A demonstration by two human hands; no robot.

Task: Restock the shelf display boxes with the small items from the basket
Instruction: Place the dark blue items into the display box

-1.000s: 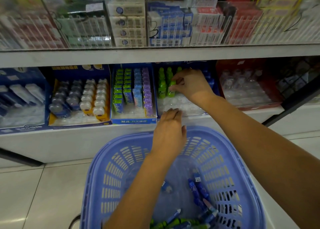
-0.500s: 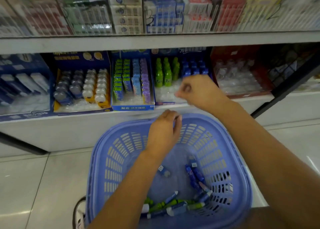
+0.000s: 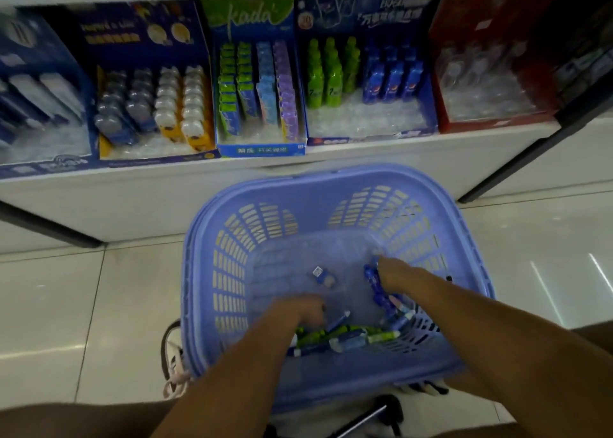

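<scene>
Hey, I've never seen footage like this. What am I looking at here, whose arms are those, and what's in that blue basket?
There is no machine here. These are a person's two bare arms, filmed by a wide-angle camera worn on their head and looking down, which is why the arms enter from the bottom. Both hands reach into a blue plastic basket in front of a low shop shelf. The left hand is at a pile of small green and blue bottle-shaped items. The right hand touches some blue ones. The picture is blurred, so I cannot tell whether either hand grips anything. On the shelf, a display box holds matching items, with free slots in front.
</scene>
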